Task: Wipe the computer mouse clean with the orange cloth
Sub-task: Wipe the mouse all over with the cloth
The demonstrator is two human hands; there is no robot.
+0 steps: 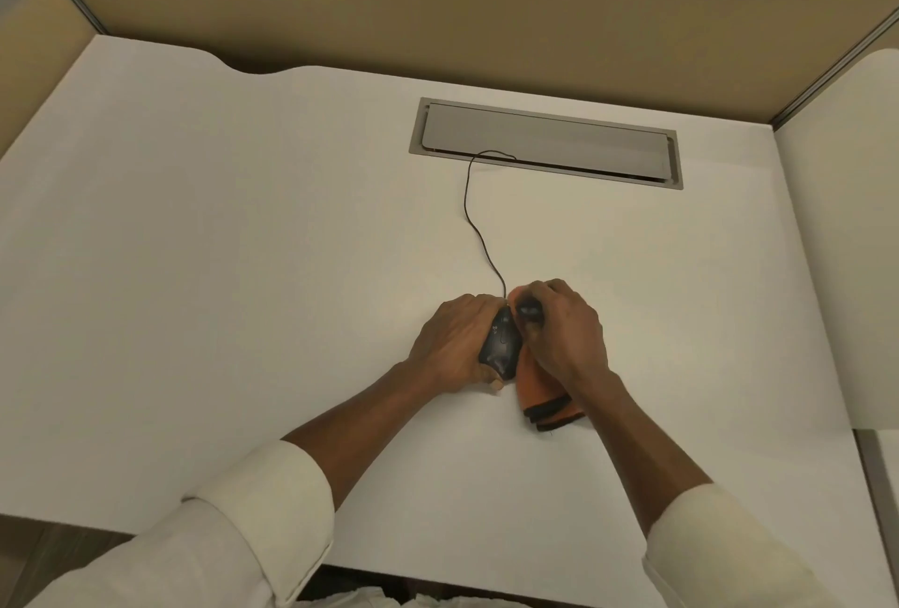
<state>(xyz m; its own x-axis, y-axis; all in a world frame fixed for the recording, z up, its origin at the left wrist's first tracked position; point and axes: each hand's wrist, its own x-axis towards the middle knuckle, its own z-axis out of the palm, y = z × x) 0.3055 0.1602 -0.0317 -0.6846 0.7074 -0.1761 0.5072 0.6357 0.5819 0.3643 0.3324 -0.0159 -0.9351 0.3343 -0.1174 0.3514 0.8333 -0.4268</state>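
A black wired computer mouse [501, 343] is tilted on its side on the white desk [243, 266], gripped from the left by my left hand [459, 340]. My right hand [566, 330] holds the folded orange cloth [540, 393] with dark edging and presses it against the mouse's right side. The cloth's lower end trails onto the desk below my right wrist. The mouse's thin black cable [474, 218] runs up from the mouse to the cable slot.
A grey cable hatch [547, 142] is set into the desk behind the hands. Tan partition panels [438, 8] wall the desk at the back and sides. A second white surface [841, 242] adjoins on the right.
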